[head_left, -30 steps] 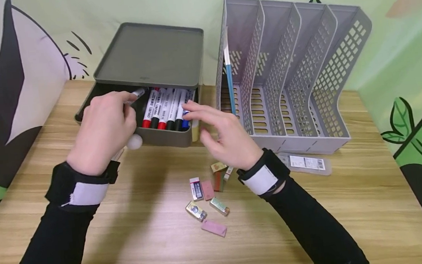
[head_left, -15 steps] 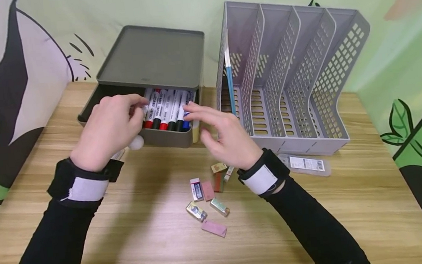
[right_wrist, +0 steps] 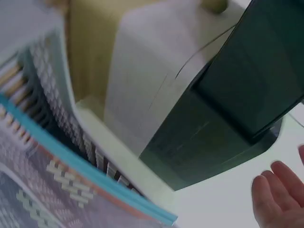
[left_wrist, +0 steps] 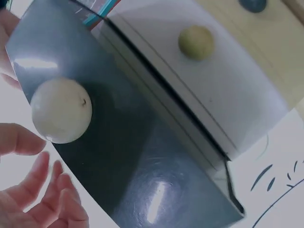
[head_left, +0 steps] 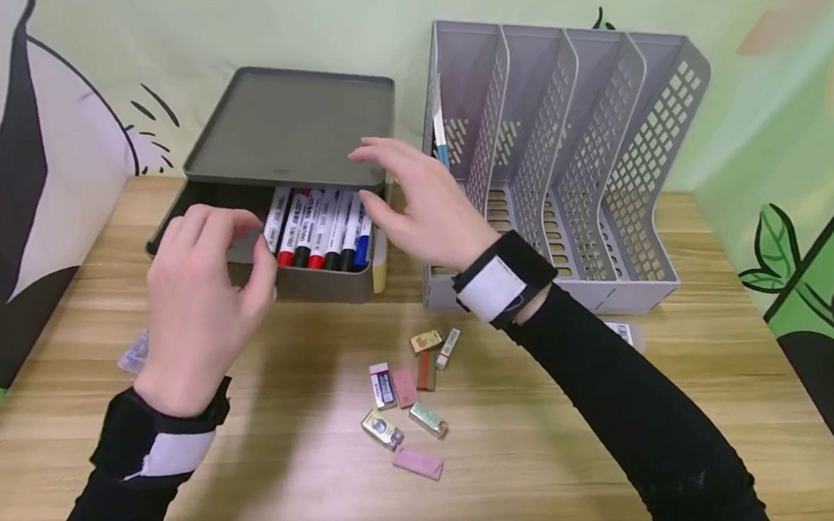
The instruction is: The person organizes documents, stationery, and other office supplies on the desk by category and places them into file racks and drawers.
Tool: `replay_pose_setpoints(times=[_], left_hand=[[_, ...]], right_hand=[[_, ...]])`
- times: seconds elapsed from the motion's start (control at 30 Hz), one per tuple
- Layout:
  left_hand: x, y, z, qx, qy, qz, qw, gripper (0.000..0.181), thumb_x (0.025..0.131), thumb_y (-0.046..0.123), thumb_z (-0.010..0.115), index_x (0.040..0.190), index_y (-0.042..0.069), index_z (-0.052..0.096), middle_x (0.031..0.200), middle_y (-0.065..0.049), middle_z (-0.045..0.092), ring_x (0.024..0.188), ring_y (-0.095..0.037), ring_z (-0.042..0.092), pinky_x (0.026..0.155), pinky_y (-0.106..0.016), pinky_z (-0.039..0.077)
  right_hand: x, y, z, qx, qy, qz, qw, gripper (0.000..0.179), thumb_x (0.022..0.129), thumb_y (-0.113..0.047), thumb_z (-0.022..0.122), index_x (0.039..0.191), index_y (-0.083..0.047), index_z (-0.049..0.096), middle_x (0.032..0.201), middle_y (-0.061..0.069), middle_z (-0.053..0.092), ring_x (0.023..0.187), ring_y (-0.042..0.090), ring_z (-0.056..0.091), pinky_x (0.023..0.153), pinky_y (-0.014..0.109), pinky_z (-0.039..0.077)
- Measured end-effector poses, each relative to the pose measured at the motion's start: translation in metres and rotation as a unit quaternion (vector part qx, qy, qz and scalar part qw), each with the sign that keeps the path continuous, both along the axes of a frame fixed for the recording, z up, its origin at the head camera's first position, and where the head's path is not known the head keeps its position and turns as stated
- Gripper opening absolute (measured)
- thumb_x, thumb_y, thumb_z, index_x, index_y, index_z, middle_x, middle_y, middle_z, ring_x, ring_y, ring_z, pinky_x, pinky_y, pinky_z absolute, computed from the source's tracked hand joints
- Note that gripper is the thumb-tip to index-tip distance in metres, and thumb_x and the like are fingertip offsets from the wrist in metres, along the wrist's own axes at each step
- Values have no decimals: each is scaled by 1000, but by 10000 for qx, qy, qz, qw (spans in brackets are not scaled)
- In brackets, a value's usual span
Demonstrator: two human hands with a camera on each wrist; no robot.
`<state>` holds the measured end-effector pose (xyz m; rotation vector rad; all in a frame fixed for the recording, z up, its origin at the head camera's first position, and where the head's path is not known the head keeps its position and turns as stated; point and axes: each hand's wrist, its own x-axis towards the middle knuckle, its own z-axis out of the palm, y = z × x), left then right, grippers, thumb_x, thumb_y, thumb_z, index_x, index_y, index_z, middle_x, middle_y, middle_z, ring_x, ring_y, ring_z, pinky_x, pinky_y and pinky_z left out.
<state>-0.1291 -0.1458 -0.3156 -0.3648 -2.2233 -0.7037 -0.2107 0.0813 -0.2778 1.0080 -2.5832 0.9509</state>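
The dark grey top drawer point(head_left: 326, 285) of a small drawer unit is pulled out, holding a row of white markers point(head_left: 310, 230) with red, black and blue caps. My left hand point(head_left: 199, 288) hovers at its front left part, thumb and fingers apart with nothing between them. In the left wrist view its fingers hang near the round white knob point(left_wrist: 61, 110) on the drawer front point(left_wrist: 123, 156). My right hand point(head_left: 423, 202) is spread at the right front corner of the unit's grey top point(head_left: 294, 126); the right wrist view shows its fingertips point(right_wrist: 266, 190) below the drawer.
A grey file rack point(head_left: 554, 290) stands to the right, with a blue-and-white item point(head_left: 439, 134) in its leftmost slot. Several erasers point(head_left: 417, 463) lie on the wooden table point(head_left: 289, 503). A clear plastic packet point(head_left: 135, 351) lies partly behind the left hand.
My left hand has let a marker go at the left end of the row and drawn back from it. My right hand has lifted from the markers towards the unit's top.
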Motion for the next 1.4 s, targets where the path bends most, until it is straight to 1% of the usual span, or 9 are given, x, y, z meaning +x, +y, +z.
replay_pose_setpoints(times=[0.13,0.23,0.4,0.53,0.67,0.87,1.03,1.23,1.4], left_hand=[[12,1,-9,156,83,155,9997,16,89,13,60,90,-2,60,84,-14,55,76,-27,49,67,-38,37],[19,3,-18,188,-15,233,9996,14,86,12,64,87,-1,59,81,-13,53,73,-24,49,63,-38,37],[26,0,-32,170,-61,342,9993,14,86,15,64,88,1,60,85,-12,53,75,-26,50,65,-41,39],[30,-1,-41,258,-125,343,9990,18,86,15,66,97,1,63,94,-14,55,76,-26,55,66,-40,44],[33,-2,-46,356,-308,245,9986,25,84,12,69,106,1,64,101,-16,54,76,-25,60,66,-38,51],[31,-2,-50,552,-343,48,9979,27,83,6,71,109,0,64,103,-15,52,85,-22,63,76,-32,54],[26,0,-49,629,-307,-45,9975,26,83,6,71,109,1,65,103,-15,52,87,-21,62,79,-31,53],[17,2,-46,739,-268,-139,9968,24,86,8,69,108,-1,65,103,-15,53,87,-21,63,79,-31,53],[6,4,-46,1043,-266,-247,9939,22,89,10,67,108,-2,66,104,-15,54,93,-19,60,83,-26,52]], right_hand=[[-20,-8,9,1141,-313,-15,9930,52,100,-33,52,144,-6,52,151,12,47,144,22,35,115,24,22],[-32,-11,9,1584,-390,23,9866,52,100,-36,51,143,-6,54,148,11,51,142,22,40,114,26,26],[-41,-12,10,1758,-337,70,9838,50,100,-39,51,138,-7,60,145,11,54,133,22,50,110,30,35],[-44,-12,9,1755,-277,169,9839,50,100,-39,52,136,-6,62,143,10,56,133,23,50,111,29,34],[-46,-12,10,1775,-259,219,9835,50,100,-40,52,135,-6,63,143,11,55,134,23,50,111,29,34],[-46,-11,12,1856,-294,207,9820,48,100,-40,52,134,-8,64,143,10,56,133,22,51,110,29,35],[-45,-8,14,1890,-278,182,9814,48,100,-38,52,134,-7,64,142,10,56,132,23,51,109,31,36],[-44,-9,14,1833,-298,195,9824,47,100,-37,53,134,-6,64,142,10,57,132,23,52,109,30,37],[-45,-11,13,1798,-216,246,9832,45,101,-34,51,133,-6,65,141,11,57,129,23,54,107,30,39]])
